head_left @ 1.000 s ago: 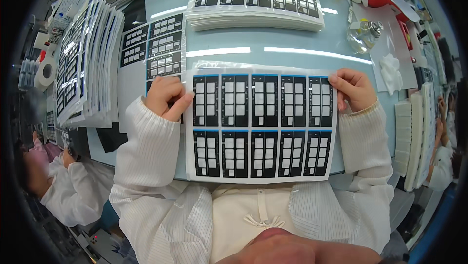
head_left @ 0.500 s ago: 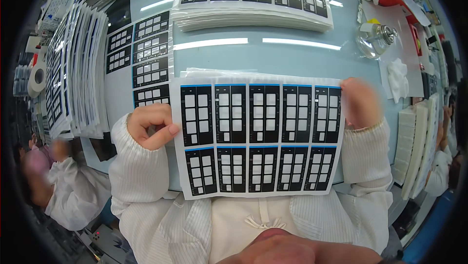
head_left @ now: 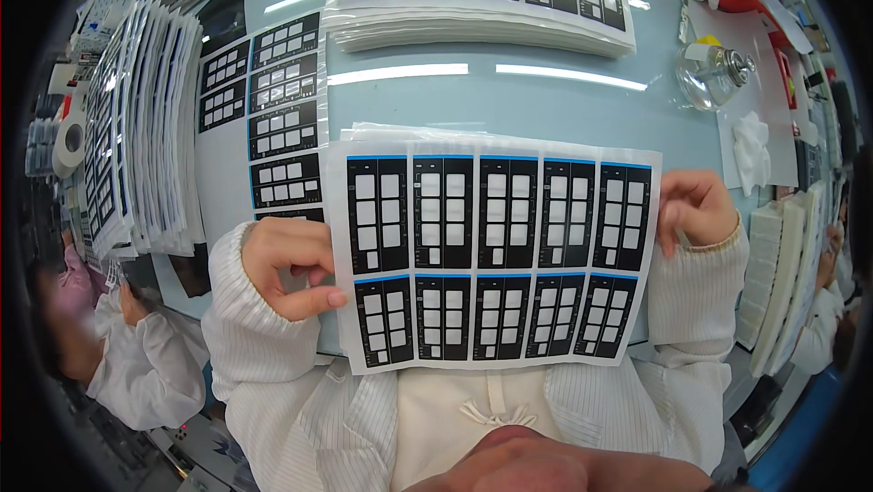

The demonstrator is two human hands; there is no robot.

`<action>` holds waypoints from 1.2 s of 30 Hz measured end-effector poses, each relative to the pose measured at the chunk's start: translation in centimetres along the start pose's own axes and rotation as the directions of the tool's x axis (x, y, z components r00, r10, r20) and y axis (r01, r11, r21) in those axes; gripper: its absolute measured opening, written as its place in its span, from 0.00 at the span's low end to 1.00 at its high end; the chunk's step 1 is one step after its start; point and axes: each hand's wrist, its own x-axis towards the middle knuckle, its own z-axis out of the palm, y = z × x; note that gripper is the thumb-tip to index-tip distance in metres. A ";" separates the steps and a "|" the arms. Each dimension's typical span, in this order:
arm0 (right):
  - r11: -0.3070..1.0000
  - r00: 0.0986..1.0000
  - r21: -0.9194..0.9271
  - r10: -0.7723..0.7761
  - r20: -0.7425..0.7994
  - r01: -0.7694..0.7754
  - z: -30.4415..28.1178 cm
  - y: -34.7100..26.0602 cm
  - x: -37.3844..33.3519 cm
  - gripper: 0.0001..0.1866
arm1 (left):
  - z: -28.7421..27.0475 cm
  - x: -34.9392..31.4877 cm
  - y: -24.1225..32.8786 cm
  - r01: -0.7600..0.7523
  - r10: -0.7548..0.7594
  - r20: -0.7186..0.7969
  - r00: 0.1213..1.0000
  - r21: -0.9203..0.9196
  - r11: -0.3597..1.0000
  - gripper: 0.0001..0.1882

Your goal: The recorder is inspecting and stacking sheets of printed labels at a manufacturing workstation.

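Note:
A white printed sheet (head_left: 503, 260) lies in front of me, bearing two rows of black panels with white windows and blue top strips. My left hand (head_left: 289, 269) grips its left edge, thumb on the front and the other fingers partly hidden behind. At the right edge my right hand (head_left: 698, 208) is closed, its curled fingers against the sheet's upper side margin. Behind the sheet's top edge, thin layers of more sheets or clear film (head_left: 418, 134) peek out.
A thick stack of similar sheets (head_left: 482, 33) stands at the back; fanned sheets (head_left: 145, 128) and flat panels (head_left: 286, 133) lie left. Back right are a glass bottle (head_left: 714, 76) with a metal top and a crumpled white tissue (head_left: 751, 151). A co-worker's white sleeve (head_left: 150, 365) shows at left.
The view has shifted slightly. My right hand has moved down from the sheet's upper right corner along its right edge. My left hand has slid a little lower on the left edge.

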 end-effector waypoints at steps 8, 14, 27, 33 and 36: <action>0.962 0.935 -0.156 0.257 0.244 -0.224 0.4 -1.2 -0.2 0.05 | 0.6 0.1 -0.2 0.128 -0.129 -0.076 0.989 -0.019 0.992 0.12; 0.987 0.948 -0.063 0.159 0.276 -0.147 0.1 -1.1 -0.5 0.06 | 0.3 -0.6 -0.9 0.075 -0.083 -0.095 0.992 -0.089 0.993 0.13; 0.944 0.948 -0.238 -0.158 0.277 0.227 -0.3 -0.8 -0.5 0.06 | -0.1 -1.5 -0.7 -0.144 0.151 -0.165 0.975 0.055 0.988 0.08; 0.930 0.939 -0.249 -0.196 0.282 0.269 -0.3 -0.9 -0.7 0.06 | 0.2 -1.2 -0.7 -0.211 0.216 -0.187 0.958 0.047 0.976 0.08; 0.922 0.939 -0.285 -0.178 0.295 0.264 -0.5 -1.0 -0.8 0.06 | 0.2 -1.2 -0.7 -0.208 0.214 -0.188 0.959 0.050 0.977 0.08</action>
